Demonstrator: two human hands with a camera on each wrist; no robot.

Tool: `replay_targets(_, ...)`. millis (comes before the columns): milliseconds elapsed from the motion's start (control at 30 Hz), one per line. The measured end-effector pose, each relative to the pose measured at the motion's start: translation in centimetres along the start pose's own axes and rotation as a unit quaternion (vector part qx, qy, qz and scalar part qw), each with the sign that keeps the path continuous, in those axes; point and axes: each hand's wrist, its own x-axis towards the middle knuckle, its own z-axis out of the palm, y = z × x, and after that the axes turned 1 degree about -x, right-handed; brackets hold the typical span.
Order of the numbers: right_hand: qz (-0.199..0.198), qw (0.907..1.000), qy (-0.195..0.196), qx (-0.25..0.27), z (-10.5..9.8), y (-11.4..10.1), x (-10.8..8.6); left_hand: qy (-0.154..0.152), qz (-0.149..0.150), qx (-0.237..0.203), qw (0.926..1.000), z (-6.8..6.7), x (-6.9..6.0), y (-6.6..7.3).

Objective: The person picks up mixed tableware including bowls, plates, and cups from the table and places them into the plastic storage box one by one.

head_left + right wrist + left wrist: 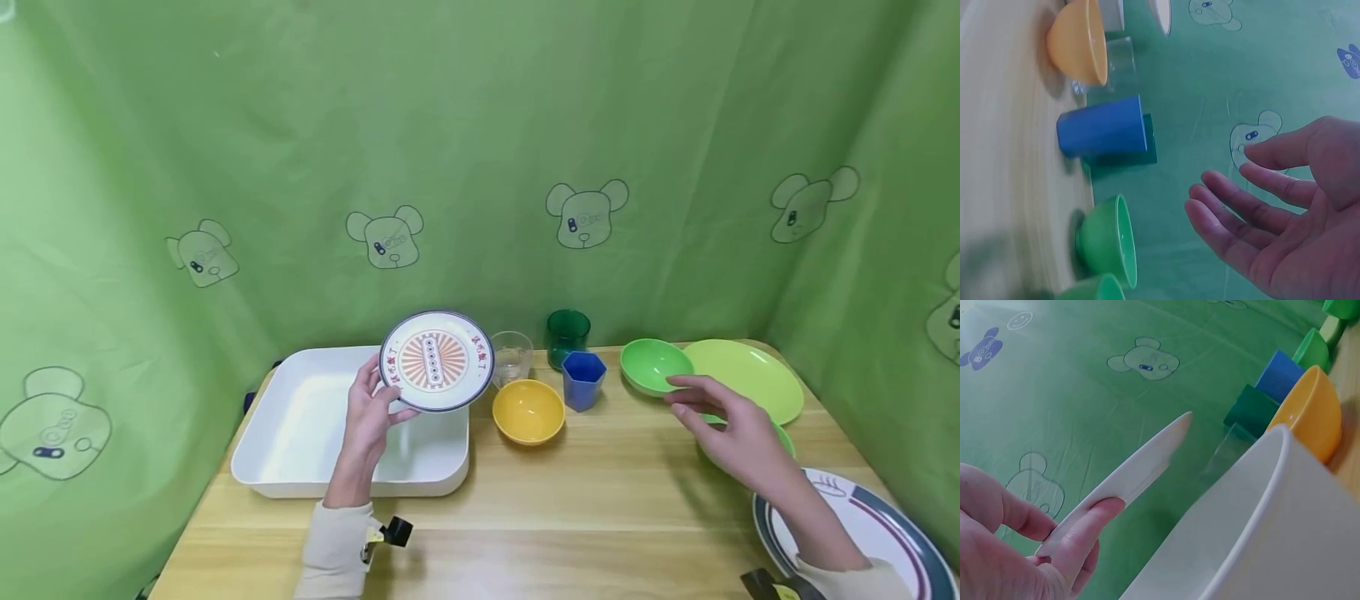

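My left hand [367, 414] pinches the rim of a small white plate [437, 362] with a dark blue edge and an orange sunburst print. The plate is tilted above the right side of a white rectangular basin [300, 425], and its edge shows in the left wrist view [1122, 465]. My right hand [731, 429] hovers over the right part of the table with nothing in it, its fingers loosely bent in the right wrist view [1285, 212]. Nearest to it are a green bowl [655, 367] and a second green bowl [784, 439], which the hand partly hides.
A yellow bowl [528, 412], a blue cup [582, 380], a clear cup [513, 354] and a dark green cup [567, 333] stand mid-table. A lime plate [750, 379] lies back right. A large patterned plate [885, 533] is front right. Green curtain [480, 150] surrounds the table.
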Motion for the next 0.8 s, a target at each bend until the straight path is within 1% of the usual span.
replay_targets(167,-0.017,0.9996,0.017,-0.013,-0.7,1.2,-0.5,0.016,-0.013,-0.006,0.9998,-1.4,-0.1,0.4)
replay_targets(333,-0.001,0.9994,0.018,-0.029,-1.7,2.2,-1.0,0.021,-0.021,-0.011,0.9995,-2.8,-0.4,0.7)
replay_targets(567,0.019,0.9990,0.024,-0.032,-3.8,4.2,-2.1,0.032,-0.031,-0.001,0.9990,-4.1,-0.3,1.2)
replay_targets(700,0.033,0.9981,0.027,-0.044,-5.3,5.4,-3.0,0.044,-0.041,0.007,0.9982,-5.2,-0.4,1.1)
replay_targets(800,0.050,0.9966,0.020,-0.062,-6.3,6.3,-3.6,0.057,-0.048,0.010,0.9972,-6.1,-0.6,0.9)
